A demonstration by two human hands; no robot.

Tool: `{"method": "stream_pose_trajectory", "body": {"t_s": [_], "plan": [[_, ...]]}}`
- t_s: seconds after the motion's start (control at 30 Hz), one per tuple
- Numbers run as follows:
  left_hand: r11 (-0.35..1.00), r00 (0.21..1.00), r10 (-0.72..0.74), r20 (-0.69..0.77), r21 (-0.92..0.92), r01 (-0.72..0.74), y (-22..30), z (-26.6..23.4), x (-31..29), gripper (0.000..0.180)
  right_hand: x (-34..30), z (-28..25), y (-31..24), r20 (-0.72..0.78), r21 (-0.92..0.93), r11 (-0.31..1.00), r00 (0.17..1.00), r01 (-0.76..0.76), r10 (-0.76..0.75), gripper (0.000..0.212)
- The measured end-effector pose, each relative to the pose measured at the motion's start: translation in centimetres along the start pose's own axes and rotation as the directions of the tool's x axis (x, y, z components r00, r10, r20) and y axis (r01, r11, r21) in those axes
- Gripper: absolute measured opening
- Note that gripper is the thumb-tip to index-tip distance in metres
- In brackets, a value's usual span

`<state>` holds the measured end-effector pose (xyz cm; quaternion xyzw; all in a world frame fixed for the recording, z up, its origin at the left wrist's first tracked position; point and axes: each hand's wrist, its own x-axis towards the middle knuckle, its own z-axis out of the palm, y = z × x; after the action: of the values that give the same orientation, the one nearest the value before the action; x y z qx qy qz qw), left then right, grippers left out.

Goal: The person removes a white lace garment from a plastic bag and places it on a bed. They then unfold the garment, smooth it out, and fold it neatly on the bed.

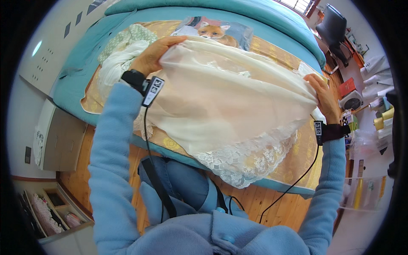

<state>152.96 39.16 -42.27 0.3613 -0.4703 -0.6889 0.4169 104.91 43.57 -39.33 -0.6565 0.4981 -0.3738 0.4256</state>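
Sheer cream lace-trimmed fabric (pixel 225 114) spreads over the bed (pixel 70 91), its upper edge grasped in the grip of both left hand (pixel 155 55) and right hand (pixel 324 95). Beneath lies a gold patterned cover (pixel 293 170); beyond, a fox-printed package (pixel 212 32).

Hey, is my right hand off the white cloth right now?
No, the right hand holds the white cloth at one side, while the left hand holds it at the other.

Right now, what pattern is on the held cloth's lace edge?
The lace edge shows white snowflake-like motifs, best seen in the head view.
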Motion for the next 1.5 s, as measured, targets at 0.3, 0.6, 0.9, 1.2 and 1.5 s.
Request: {"method": "stream_pose_trajectory", "body": {"t_s": [0.3,0.6,0.9,1.2,1.5], "plan": [[0.992,0.989,0.024,0.144,-0.123,-0.006,0.0,2.8,-3.2,0.042,-1.6,1.3,0.7,0.321,-0.279,0.954,0.925,-0.110,0.201,0.026],[0.849,0.946,0.273,0.172,0.420,-0.322,-0.1,9.5,-6.9,0.040,-1.4,1.0,1.0,-0.555,-0.458,0.746,0.500,0.483,-0.665,0.020],[0.300,0.867,0.355,0.350,0.836,-0.461,-16.2,18.8,-11.5,0.021,-18.1,16.1,9.2,-0.413,-0.214,0.976,0.909,-0.040,-0.053,0.012],[0.480,0.824,0.233,0.517,0.676,-0.559,-15.2,21.0,-14.4,0.027,-16.1,23.1,8.8,-0.071,0.717,0.675,0.945,-0.173,0.319,0.035],[0.689,0.794,0.098,0.600,0.535,-0.489,-14.5,22.0,-14.9,0.027,-15.5,19.9,7.4,0.001,0.480,0.873,0.995,0.089,-0.102,0.038]]}}
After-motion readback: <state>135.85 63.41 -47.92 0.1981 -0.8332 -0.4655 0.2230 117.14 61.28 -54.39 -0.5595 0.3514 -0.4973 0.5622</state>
